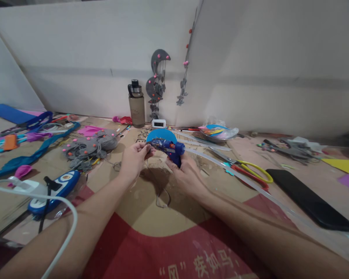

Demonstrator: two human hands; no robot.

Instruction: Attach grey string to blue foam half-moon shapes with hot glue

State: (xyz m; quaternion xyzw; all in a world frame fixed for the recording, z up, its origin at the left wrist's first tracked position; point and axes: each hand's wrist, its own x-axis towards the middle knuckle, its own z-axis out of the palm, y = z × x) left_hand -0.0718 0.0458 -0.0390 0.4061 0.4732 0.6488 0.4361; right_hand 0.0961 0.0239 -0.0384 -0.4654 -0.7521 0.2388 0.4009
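Note:
A blue hot glue gun (178, 149) is in my right hand (187, 174), its fingers wrapped around the handle and its nozzle turned left. From its rear a long translucent glue stick (227, 166) stretches to the lower right. My left hand (135, 161) is pinched closed by the nozzle, on a thin grey string (163, 205) that trails down to the cardboard. Whatever small piece may be between those fingertips is hidden. Just behind the gun is a blue round piece (161, 134).
Left lie grey felt pieces with strings and pink dots (85, 147), and a blue power strip (54, 193) with a white cable. A bottle (137, 106) stands behind. Scissors (250, 172) and a black phone-like slab (310, 197) lie right. Grey felt garlands (155, 87) hang on the wall.

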